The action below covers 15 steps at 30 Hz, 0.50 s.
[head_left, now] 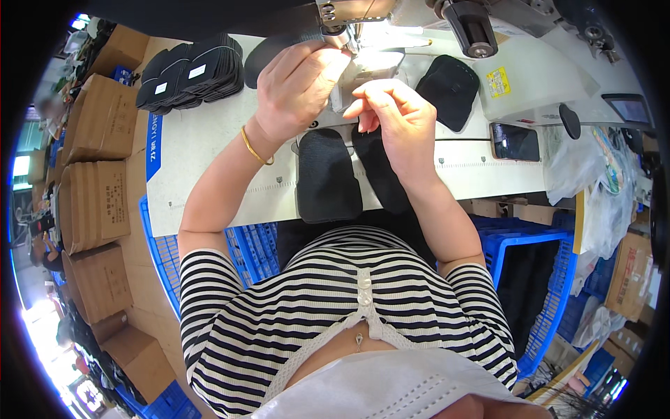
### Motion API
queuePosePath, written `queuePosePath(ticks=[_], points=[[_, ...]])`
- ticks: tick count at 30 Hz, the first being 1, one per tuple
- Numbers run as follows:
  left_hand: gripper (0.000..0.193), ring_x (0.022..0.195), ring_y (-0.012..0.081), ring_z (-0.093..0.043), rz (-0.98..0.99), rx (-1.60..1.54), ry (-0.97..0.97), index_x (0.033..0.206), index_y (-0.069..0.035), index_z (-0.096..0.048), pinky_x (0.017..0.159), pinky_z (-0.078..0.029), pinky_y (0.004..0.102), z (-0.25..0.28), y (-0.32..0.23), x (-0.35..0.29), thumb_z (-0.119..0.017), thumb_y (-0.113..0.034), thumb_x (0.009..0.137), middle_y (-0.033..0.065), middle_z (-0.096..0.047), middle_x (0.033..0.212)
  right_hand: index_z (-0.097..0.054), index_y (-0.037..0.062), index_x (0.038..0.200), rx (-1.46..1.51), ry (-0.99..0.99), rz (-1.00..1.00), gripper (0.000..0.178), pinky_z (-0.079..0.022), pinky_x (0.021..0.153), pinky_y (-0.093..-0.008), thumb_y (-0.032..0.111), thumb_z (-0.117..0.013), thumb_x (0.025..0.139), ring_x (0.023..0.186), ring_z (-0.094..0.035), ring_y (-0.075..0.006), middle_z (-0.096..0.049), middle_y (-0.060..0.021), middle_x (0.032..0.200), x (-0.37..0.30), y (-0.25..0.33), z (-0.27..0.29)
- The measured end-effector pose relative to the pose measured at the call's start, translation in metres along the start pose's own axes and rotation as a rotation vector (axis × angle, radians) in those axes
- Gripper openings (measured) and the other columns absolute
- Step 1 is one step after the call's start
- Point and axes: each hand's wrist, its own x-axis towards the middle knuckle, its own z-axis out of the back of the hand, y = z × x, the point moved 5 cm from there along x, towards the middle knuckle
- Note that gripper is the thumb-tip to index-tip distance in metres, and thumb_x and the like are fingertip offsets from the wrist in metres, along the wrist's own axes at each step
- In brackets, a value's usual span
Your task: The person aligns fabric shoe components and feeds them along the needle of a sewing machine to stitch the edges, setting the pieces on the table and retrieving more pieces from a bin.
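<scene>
My left hand (296, 89) is raised right beside the needle area of a sewing machine (339, 36), thumb and fingers pinched together. Whatever those fingertips hold is too small to make out. Just to the right, my right hand (399, 120) hovers with thumb and forefinger pressed together and the other fingers curled; anything between them cannot be made out. Below the hands, a black rounded fabric pad (328, 178) lies at the table's front edge. A second black piece (382, 171) is partly covered by my right hand and wrist. Bright lamp light washes out the needle area.
Bundled stacks of black pads (188, 75) sit at the table's left. Another black pad (450, 91) and a phone (515, 142) lie to the right on the white table (230, 188). Blue crates (534, 241) stand below; cardboard boxes (98, 202) line the left.
</scene>
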Motion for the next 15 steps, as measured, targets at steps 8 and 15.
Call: queuePosePath(ticks=[8, 15], points=[[0.032, 0.079, 0.02, -0.063, 0.1, 0.069, 0.058, 0.089, 0.001, -0.067, 0.063, -0.054, 0.0287, -0.001, -0.009, 0.004, -0.066, -0.004, 0.057, 0.0061, -0.062, 0.088, -0.068, 0.0003, 0.091, -0.034, 0.013, -0.077, 0.016, -0.043, 0.054, -0.0187, 0.01, -0.056, 0.095, 0.06, -0.056, -0.0047, -0.07, -0.0054, 0.074, -0.005, -0.003, -0.008], [0.033, 0.082, 0.0202, -0.062, 0.177, 0.104, 0.158, 0.093, 0.001, -0.065, 0.065, -0.053, 0.0296, -0.001, -0.013, 0.006, -0.065, -0.005, 0.06, 0.0057, -0.06, 0.089, -0.068, 0.0005, 0.091, -0.036, 0.019, -0.083, 0.015, -0.043, 0.054, -0.0187, 0.011, -0.057, 0.095, 0.061, -0.056, -0.0051, -0.07, -0.006, 0.074, -0.007, -0.006, -0.009]])
